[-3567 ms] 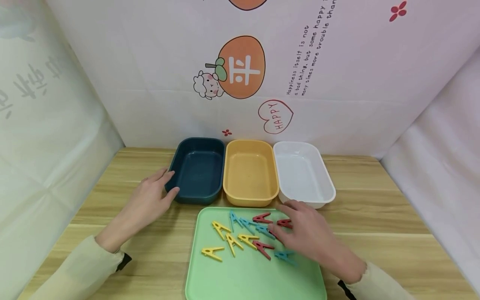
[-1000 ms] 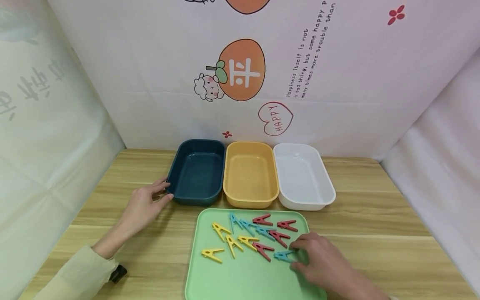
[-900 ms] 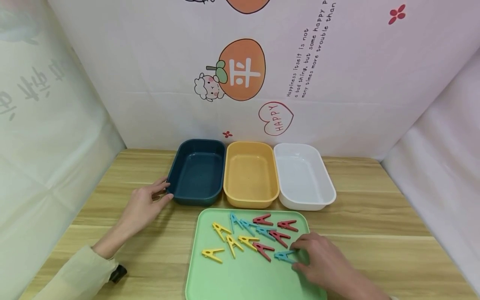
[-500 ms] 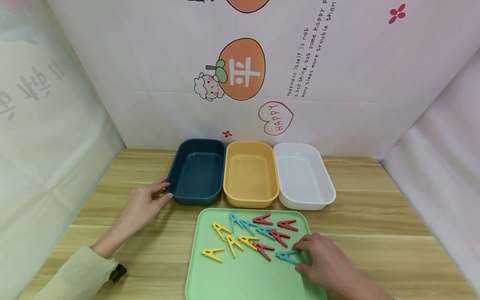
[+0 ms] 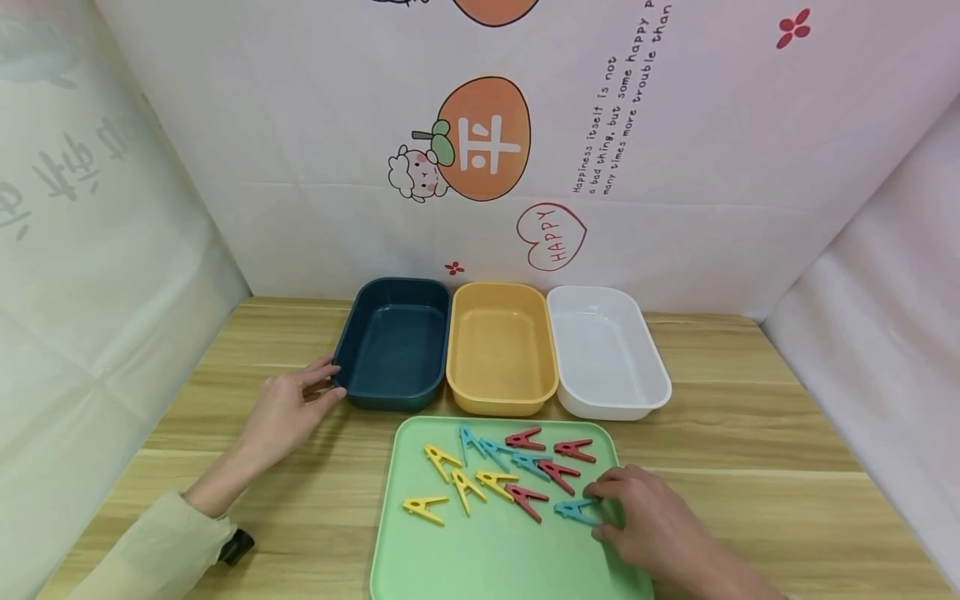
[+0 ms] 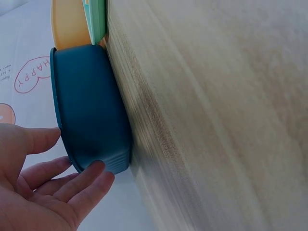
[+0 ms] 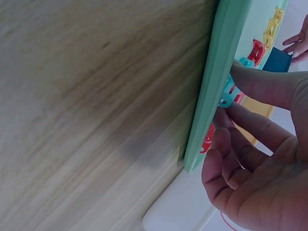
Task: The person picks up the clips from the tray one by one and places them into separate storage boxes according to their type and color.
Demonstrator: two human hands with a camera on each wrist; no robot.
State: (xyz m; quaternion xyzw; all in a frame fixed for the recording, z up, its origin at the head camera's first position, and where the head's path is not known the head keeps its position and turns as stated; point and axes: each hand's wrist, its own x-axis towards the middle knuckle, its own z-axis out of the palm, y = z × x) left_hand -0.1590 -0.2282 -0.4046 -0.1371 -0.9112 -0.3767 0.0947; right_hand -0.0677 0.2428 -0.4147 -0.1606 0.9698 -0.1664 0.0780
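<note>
Right hand [image 5: 652,525] low over the near right part of the green tray [image 5: 487,567], thumb and forefinger pinching a blue clip [image 5: 576,510] that lies flat on the tray (the right wrist view shows the fingertips closed on it, clip touching the tray surface). Step in hand, as I read it: the pick-up of that clip, grasp made, lift not yet done. Next move would call for a clean lift clear of the red clip [image 5: 527,498] just beside it, then a carry over to one of the bins.

Left hand [image 5: 288,408] rests on the table with fingers straight and slightly spread, fingertips touching the near left corner of the dark blue bin [image 5: 393,342], steadying it.

Yellow bin [image 5: 501,348] and white bin [image 5: 606,350] stand in a row touching it, all three bare inside. More yellow, blue and red clips are scattered mid-tray.

Surface: pale wood-grain table [image 5: 750,442]. Behind and at the sides, a white backdrop [image 5: 675,167] with an orange fruit cartoon, a "HAPPY" heart and small print.
</note>
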